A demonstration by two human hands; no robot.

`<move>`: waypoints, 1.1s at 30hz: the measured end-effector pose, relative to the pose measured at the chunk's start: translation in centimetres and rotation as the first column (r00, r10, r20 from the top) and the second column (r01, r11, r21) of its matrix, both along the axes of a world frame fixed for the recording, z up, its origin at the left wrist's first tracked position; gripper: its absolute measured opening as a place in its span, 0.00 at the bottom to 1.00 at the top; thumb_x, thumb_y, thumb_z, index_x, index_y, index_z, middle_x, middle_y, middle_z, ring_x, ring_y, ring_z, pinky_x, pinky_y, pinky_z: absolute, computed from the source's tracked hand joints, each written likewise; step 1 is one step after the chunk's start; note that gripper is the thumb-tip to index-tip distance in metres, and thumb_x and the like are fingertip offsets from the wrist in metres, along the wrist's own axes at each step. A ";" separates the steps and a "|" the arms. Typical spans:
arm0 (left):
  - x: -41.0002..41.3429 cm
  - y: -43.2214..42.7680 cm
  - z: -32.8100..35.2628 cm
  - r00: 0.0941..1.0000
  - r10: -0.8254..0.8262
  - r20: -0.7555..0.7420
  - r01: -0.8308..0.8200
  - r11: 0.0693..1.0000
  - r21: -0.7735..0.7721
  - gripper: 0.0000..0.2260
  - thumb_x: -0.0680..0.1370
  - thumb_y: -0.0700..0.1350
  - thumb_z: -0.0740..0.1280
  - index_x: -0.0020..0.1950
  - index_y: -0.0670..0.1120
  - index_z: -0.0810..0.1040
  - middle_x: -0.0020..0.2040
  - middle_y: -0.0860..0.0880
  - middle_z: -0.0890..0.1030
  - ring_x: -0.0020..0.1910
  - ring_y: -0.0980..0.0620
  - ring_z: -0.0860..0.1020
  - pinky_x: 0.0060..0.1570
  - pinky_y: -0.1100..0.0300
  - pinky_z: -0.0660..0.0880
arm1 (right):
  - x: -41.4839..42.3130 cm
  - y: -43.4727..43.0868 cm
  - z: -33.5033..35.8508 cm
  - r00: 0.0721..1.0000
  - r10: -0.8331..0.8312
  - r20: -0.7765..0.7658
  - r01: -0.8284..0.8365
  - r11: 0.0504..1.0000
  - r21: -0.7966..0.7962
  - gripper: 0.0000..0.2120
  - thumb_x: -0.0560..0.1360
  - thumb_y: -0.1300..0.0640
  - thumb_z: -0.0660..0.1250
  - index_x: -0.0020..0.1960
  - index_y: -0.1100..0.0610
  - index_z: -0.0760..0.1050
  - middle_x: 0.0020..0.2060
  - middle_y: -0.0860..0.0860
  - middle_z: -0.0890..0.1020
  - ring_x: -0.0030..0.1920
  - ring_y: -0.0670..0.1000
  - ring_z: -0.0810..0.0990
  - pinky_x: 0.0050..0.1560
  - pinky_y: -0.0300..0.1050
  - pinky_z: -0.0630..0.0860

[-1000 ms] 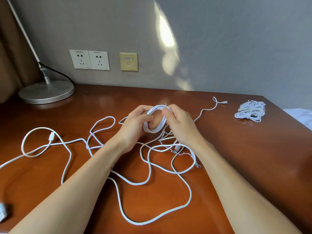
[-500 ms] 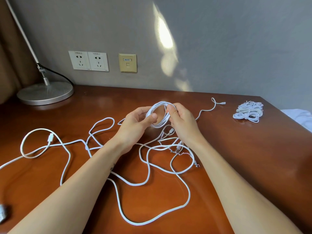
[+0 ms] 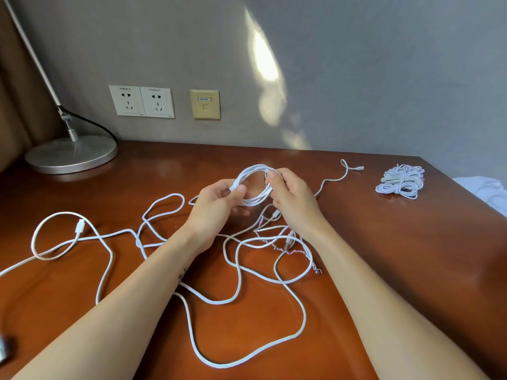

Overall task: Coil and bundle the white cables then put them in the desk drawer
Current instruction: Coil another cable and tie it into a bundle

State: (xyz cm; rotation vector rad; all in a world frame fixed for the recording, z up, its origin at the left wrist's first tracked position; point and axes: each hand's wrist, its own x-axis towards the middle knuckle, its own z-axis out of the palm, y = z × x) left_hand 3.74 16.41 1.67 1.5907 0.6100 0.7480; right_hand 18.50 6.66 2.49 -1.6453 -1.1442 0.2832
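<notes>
**A:** hands?

**B:** Left hand [image 3: 216, 207] is pinching the left side of the white coil [image 3: 255, 201] between thumb and fingers. Right hand [image 3: 293, 198] is gripping the right side, with the thumb lying over the loops.

**A:** where's the coil sitting?

**B:** It isn't sitting. It's being held upright just above the desk [image 3: 384, 270], near the middle (a few loops, roughly round). Loose cables [image 3: 239, 270] are sprawling over the desk below it and out to the left. Can't tell which strand is feeding the coil.

**A:** anything else lying around?

**B:** A tied bundle [image 3: 400, 181] is lying near the far right corner, well apart from the hands. One plug end [image 3: 359, 168] is pointing toward it. A thin twisted tie [image 3: 279, 249] is lying among the loose cables, under the right wrist. A lamp base [image 3: 71, 154] is standing far left, near the wall sockets [image 3: 141, 101].
</notes>
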 end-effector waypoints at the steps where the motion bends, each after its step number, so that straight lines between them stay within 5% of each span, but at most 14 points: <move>1: 0.0 0.0 0.1 0.999 0.022 0.028 -0.020 0.999 -0.046 0.08 0.84 0.46 0.66 0.60 0.46 0.82 0.45 0.50 0.87 0.46 0.48 0.86 0.58 0.46 0.82 | -0.1 0.0 0.0 1.000 0.007 0.000 -0.007 1.000 0.003 0.15 0.87 0.48 0.57 0.52 0.56 0.76 0.30 0.43 0.71 0.30 0.42 0.70 0.35 0.42 0.70; 4: 0.1 0.1 0.1 0.995 0.085 0.043 -0.082 0.995 -0.064 0.08 0.84 0.46 0.66 0.58 0.46 0.83 0.43 0.49 0.87 0.43 0.47 0.86 0.55 0.45 0.83 | -0.2 -0.1 0.1 1.000 0.020 0.012 -0.020 1.000 -0.001 0.15 0.87 0.48 0.56 0.51 0.55 0.76 0.29 0.42 0.71 0.30 0.41 0.70 0.35 0.42 0.69; 9: 0.0 -0.1 -0.3 0.973 0.219 -0.070 -0.192 0.941 0.280 0.08 0.86 0.48 0.63 0.57 0.50 0.81 0.38 0.51 0.85 0.34 0.48 0.85 0.42 0.49 0.85 | -0.4 -0.4 0.1 0.999 0.034 0.005 -0.034 0.999 -0.039 0.15 0.86 0.48 0.56 0.51 0.56 0.76 0.29 0.42 0.70 0.30 0.42 0.69 0.35 0.43 0.69; 14: -0.1 0.0 -0.4 0.957 0.267 -0.113 -0.209 0.906 0.368 0.09 0.86 0.48 0.62 0.58 0.48 0.80 0.36 0.49 0.84 0.29 0.50 0.83 0.34 0.62 0.81 | -0.6 -0.5 0.2 1.000 0.023 0.021 -0.021 0.996 -0.083 0.19 0.85 0.46 0.57 0.51 0.61 0.76 0.38 0.58 0.76 0.40 0.58 0.77 0.48 0.60 0.78; 22: -0.3 0.3 -0.4 0.954 0.265 -0.143 -0.188 0.894 0.406 0.06 0.85 0.48 0.63 0.56 0.52 0.79 0.36 0.50 0.83 0.30 0.52 0.83 0.30 0.67 0.78 | 0.3 -0.5 0.0 0.995 -0.084 0.050 0.086 0.996 -0.025 0.08 0.85 0.50 0.61 0.53 0.52 0.75 0.36 0.44 0.78 0.34 0.38 0.78 0.34 0.31 0.70; 26: -0.4 0.2 -0.3 0.964 0.218 -0.154 -0.137 0.900 0.413 0.06 0.85 0.46 0.63 0.54 0.51 0.80 0.35 0.49 0.83 0.29 0.51 0.82 0.30 0.65 0.78 | 0.9 -0.1 -0.4 0.978 -0.157 0.134 0.143 0.984 0.105 0.05 0.84 0.51 0.63 0.53 0.50 0.76 0.42 0.43 0.81 0.42 0.41 0.81 0.40 0.33 0.75; 33: -0.4 0.2 -0.4 0.988 0.092 -0.120 -0.032 0.902 0.432 0.07 0.85 0.45 0.64 0.53 0.48 0.82 0.34 0.48 0.82 0.29 0.49 0.81 0.30 0.61 0.79 | 1.4 -0.2 -0.5 0.958 -0.271 0.098 0.245 0.945 0.217 0.05 0.80 0.48 0.71 0.52 0.48 0.82 0.40 0.43 0.84 0.42 0.44 0.82 0.41 0.36 0.76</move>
